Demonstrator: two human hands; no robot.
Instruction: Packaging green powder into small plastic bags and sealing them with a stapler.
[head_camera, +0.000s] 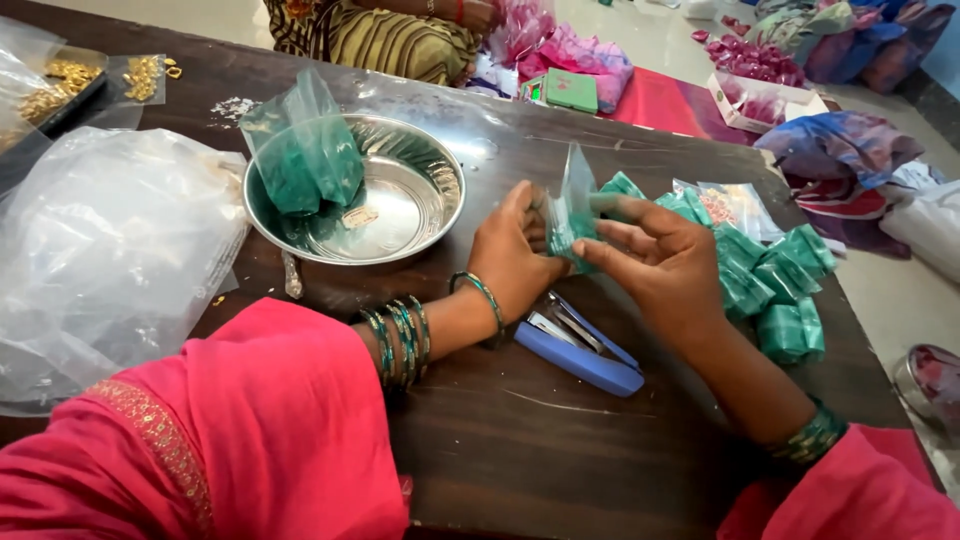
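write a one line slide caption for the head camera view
Both hands, left hand and right hand, pinch a small green-filled plastic pouch above a blue stapler, beside a steel bowl.

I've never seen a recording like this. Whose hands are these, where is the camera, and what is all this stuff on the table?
There is no machine here: a person in pink sleeves and green bangles works with bare hands. The one picture comes from a camera worn on their head, looking down.

The left hand and right hand together hold a small clear packet with green material inside, pinched between the fingers.

On the dark wooden table lie a blue stapler just below the hands, a pile of finished green packets to the right, and a steel bowl with a larger green-filled bag resting in it. A big clear plastic bag lies at far left, with small gold pieces behind it. Another person sits across the table.
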